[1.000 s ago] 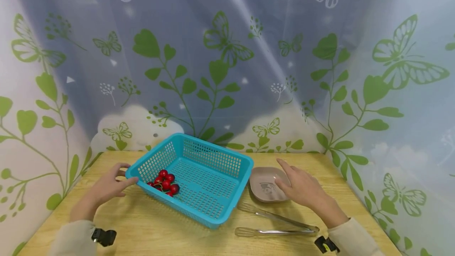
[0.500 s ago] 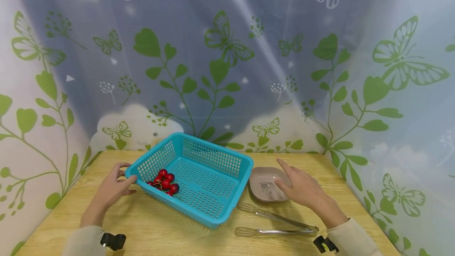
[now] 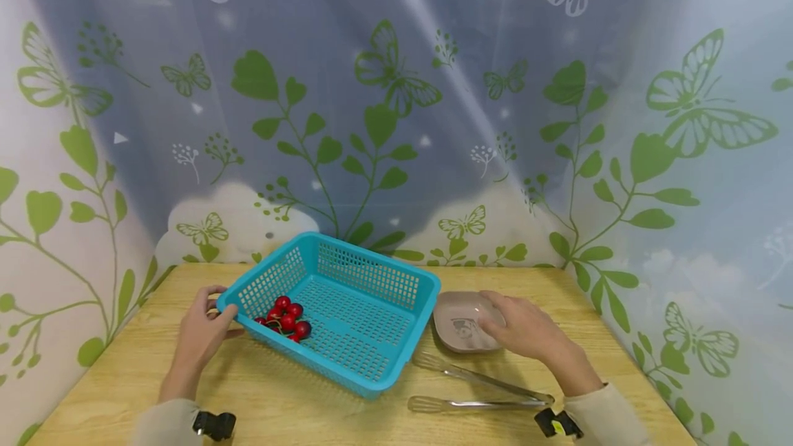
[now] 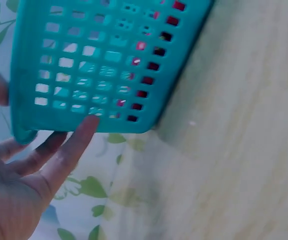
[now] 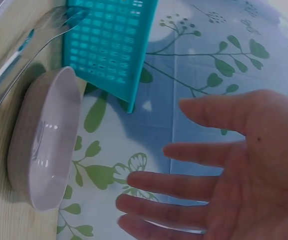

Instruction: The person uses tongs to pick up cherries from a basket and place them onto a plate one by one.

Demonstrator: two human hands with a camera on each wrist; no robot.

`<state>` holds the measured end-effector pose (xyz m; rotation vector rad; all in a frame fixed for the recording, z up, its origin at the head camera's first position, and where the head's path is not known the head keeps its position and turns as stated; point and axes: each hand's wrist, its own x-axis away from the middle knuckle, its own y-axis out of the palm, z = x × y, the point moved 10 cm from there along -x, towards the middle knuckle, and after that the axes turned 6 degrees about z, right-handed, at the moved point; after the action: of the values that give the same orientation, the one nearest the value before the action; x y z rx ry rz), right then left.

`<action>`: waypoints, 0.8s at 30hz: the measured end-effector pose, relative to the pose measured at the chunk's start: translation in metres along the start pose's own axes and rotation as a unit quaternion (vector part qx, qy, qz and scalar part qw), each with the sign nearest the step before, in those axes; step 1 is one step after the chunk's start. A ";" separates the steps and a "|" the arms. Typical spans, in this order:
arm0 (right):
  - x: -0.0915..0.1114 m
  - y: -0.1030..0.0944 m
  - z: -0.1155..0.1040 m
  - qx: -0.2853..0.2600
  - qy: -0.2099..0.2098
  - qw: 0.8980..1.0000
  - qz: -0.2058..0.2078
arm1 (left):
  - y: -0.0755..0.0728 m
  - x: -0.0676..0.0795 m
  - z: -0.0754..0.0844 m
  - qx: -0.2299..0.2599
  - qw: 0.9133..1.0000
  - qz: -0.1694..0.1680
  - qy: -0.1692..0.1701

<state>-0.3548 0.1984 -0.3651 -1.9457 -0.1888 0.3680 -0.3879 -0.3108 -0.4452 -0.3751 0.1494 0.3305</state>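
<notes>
A blue plastic basket (image 3: 347, 322) with perforated walls stands on the table, turned at an angle. Several red cherries (image 3: 288, 321) lie in its left corner. My left hand (image 3: 201, 329) holds the basket's left corner, thumb at the rim and fingers along the outer wall, as the left wrist view also shows. To the right of the basket stands a small beige bowl (image 3: 461, 336) with a printed figure inside. My right hand (image 3: 529, 329) is at the bowl's right side, fingers extended. In the right wrist view, a gap shows between those fingers and the bowl (image 5: 54, 145).
Metal tongs (image 3: 483, 401) lie spread on the wooden table in front of the bowl, their hinged end near my right wrist. A curtain (image 3: 396, 122) printed with leaves and butterflies encloses the table at the back and sides.
My left forearm has swung to the right while the hand stays at the basket's corner. My right hand has lowered slightly by the bowl. Basket, bowl and tongs stay put.
</notes>
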 end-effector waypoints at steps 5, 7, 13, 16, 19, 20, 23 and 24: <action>0.002 0.008 0.000 -0.026 0.003 0.998 -0.049 | -0.002 0.001 0.001 0.010 1.000 0.008 -0.002; 0.004 0.011 0.000 -0.035 0.002 0.997 -0.073 | -0.002 0.001 0.001 0.005 1.000 -0.004 -0.008; 0.013 0.016 0.002 -0.054 -0.004 0.989 -0.138 | -0.002 -0.001 0.005 0.009 0.998 -0.056 -0.021; 0.017 0.019 0.002 -0.068 -0.002 0.983 -0.168 | -0.002 -0.004 0.006 0.020 0.996 -0.079 -0.024; 0.021 0.023 0.002 -0.084 0.002 0.978 -0.191 | -0.001 -0.005 0.006 0.017 0.995 -0.092 -0.026; 0.022 0.024 0.001 -0.089 0.003 0.977 -0.194 | -0.001 -0.006 0.006 0.015 0.995 -0.096 -0.027; 0.023 0.028 0.000 -0.094 -0.003 0.975 -0.199 | 0.000 -0.006 0.006 0.008 0.994 -0.101 -0.030; 0.024 0.029 -0.001 -0.094 -0.008 0.976 -0.199 | 0.000 -0.006 0.007 0.006 0.994 -0.101 -0.031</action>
<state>-0.3332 0.1929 -0.3949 -2.0312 -0.6322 0.1036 -0.3931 -0.3101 -0.4377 -0.3638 0.0529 0.1410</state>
